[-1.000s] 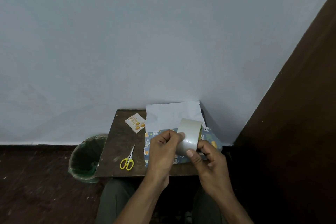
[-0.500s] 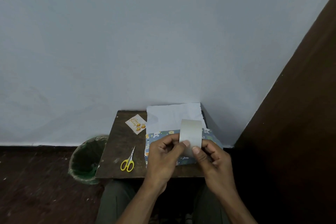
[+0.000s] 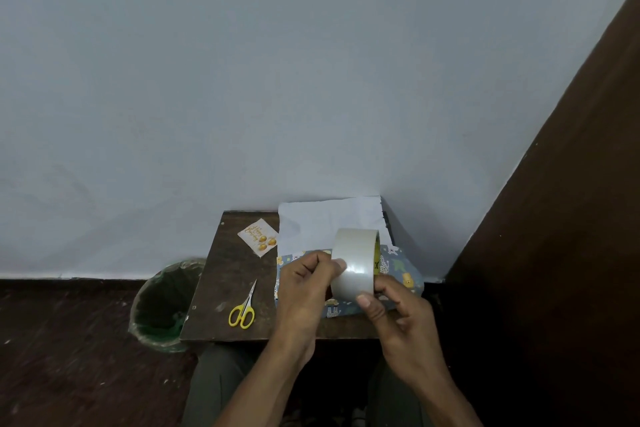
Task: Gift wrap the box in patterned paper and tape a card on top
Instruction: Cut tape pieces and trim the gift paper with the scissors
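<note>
Dark table [image 3: 221, 274]: one card [image 3: 258, 241], one scissors [image 3: 243, 309], one tape roll [image 3: 355, 265].

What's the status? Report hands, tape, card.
Both hands, left and right, grip tape roll above the wrapping paper. Card lies untaped on table. Scissors idle; nothing blocking.

Bare forearms, no sleeves showing; olive-grey trousers [image 3: 214, 388] on the legs.

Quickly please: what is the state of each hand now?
Left hand: pinches the tape roll.
Right hand: holds the same tape roll.
</note>
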